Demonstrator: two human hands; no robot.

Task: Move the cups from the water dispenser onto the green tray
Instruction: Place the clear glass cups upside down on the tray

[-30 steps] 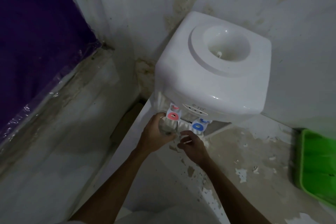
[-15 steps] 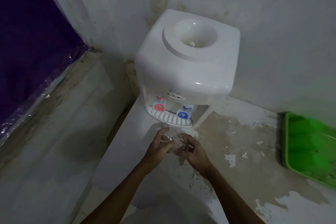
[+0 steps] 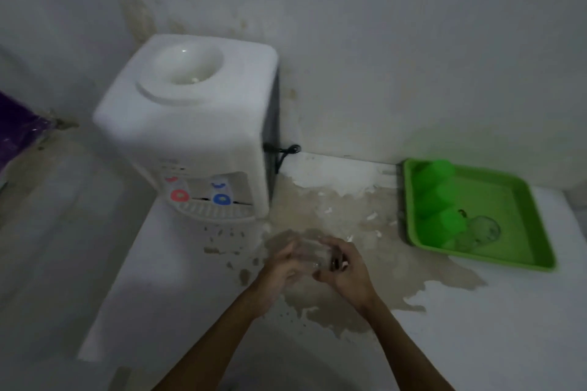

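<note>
A clear glass cup (image 3: 313,252) is held between my left hand (image 3: 279,267) and my right hand (image 3: 344,267), above the stained counter in front of the white water dispenser (image 3: 190,124). Both hands wrap its sides; the cup is blurred and partly hidden by fingers. The dispenser's red and blue taps sit over an empty drip grille (image 3: 212,211). The green tray (image 3: 521,200) lies at the right against the wall, well apart from my hands. On it are green cups (image 3: 440,197) and a clear glass cup (image 3: 482,230).
The white counter (image 3: 476,327) has peeled, brown-stained patches around my hands. A black power cord (image 3: 282,152) hangs behind the dispenser's right side. The counter's left edge drops to a lower ledge; a purple surface (image 3: 19,130) shows at far left.
Both hands have drawn back from the dispenser's taps with the clear cup and shifted right. The view has swung right, bringing the whole green tray into sight.
</note>
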